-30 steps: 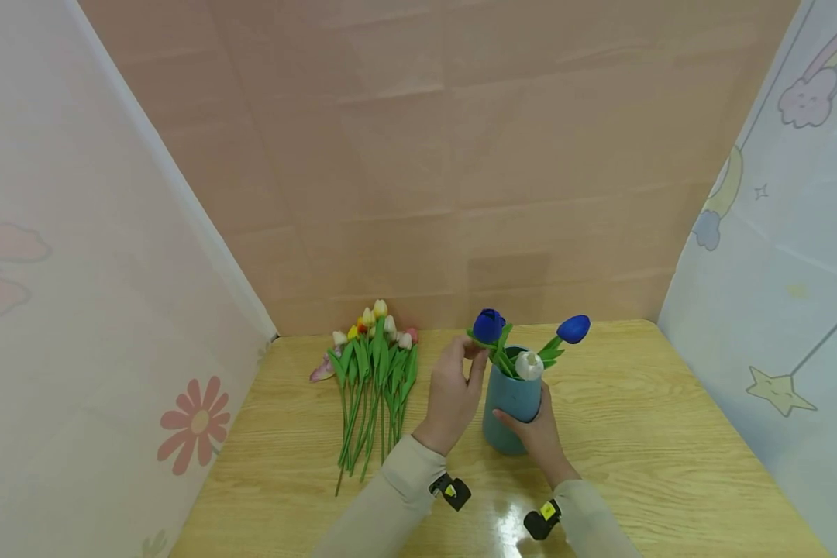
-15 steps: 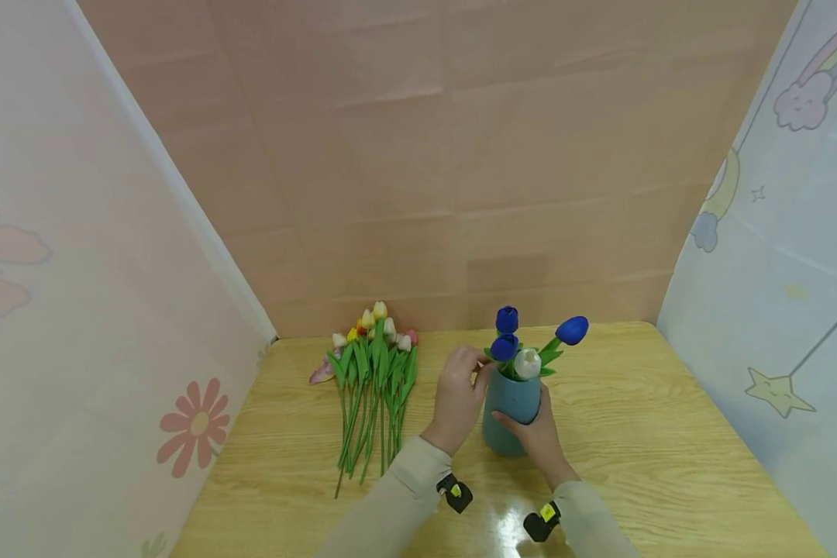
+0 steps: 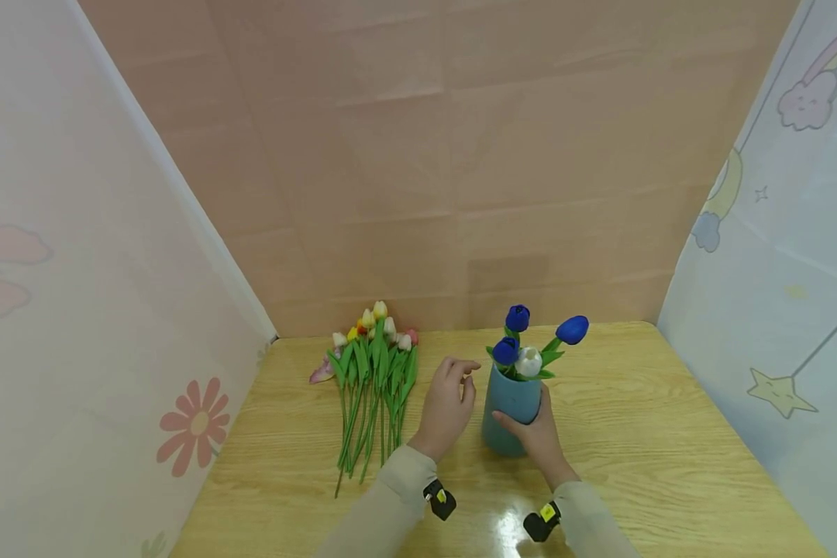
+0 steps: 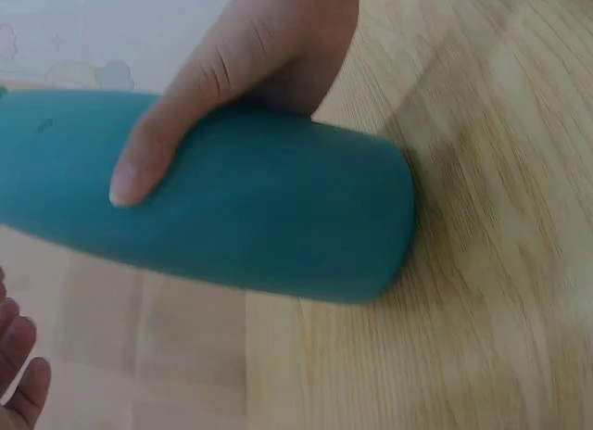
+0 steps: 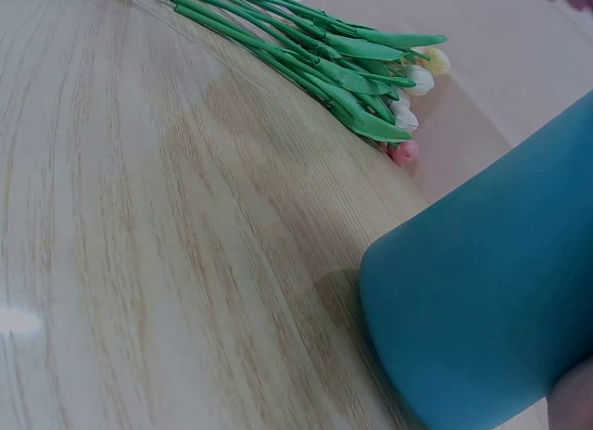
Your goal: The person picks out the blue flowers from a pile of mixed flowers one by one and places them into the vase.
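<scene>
A blue-teal vase (image 3: pixel 512 411) stands on the table, with three blue tulips and a white tulip (image 3: pixel 528 362) rising from its mouth. My right hand (image 3: pixel 540 438) grips its right side, the thumb across the front, as the left wrist view also shows on the vase (image 4: pixel 259 208). Left of the vase, my left hand (image 3: pixel 449 407) is raised with loosely bent fingers and holds nothing. One blue tulip (image 3: pixel 506 351) leans over the rim nearest that hand; another blue tulip (image 3: pixel 573 330) tilts out to the right.
A bunch of tulips (image 3: pixel 373 387) in white, yellow and pink lies on the wooden table (image 3: pixel 635 434) left of my left hand. A brown backdrop (image 3: pixel 418 194) closes off the back, and patterned sheets (image 3: pixel 760 310) hang at both sides.
My left hand has let go of a blue tulip, which now stands in the vase, and has drawn back to the left. The right hand keeps its grip on the vase.
</scene>
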`<state>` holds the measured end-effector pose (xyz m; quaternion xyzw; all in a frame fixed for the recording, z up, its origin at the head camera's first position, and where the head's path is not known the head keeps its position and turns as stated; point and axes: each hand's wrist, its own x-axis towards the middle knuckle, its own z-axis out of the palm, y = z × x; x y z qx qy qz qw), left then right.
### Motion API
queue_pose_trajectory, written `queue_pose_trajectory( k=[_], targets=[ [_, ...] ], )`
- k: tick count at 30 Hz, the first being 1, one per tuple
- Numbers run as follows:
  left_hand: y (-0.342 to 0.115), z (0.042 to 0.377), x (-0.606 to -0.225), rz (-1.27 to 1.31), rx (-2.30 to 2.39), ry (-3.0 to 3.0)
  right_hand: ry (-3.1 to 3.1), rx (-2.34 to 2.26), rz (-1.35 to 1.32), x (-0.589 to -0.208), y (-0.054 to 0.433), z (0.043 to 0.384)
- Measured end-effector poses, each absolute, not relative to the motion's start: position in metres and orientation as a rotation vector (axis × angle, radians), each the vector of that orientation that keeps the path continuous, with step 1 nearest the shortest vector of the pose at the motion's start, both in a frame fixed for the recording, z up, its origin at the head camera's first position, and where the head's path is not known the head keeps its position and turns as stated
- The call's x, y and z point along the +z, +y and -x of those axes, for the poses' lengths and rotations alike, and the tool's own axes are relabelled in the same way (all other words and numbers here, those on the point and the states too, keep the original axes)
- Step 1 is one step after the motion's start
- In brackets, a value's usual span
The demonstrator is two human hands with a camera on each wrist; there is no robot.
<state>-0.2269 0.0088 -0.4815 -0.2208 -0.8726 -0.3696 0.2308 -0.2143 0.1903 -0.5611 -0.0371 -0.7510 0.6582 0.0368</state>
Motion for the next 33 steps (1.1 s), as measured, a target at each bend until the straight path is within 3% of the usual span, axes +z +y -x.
queue_pose_trajectory(
  k=[17, 33],
  targets=[
    [-0.060, 0.223, -0.551, 0.363, -1.076, -3.102, -2.328, 2.013, 0.117, -0.567, 0.192, 0.213],
    [-0.076, 0.203, -0.538, 0.555, -0.788, -3.378, -2.396, 2.027, 0.117, -0.565, 0.201, 0.216]
  ],
)
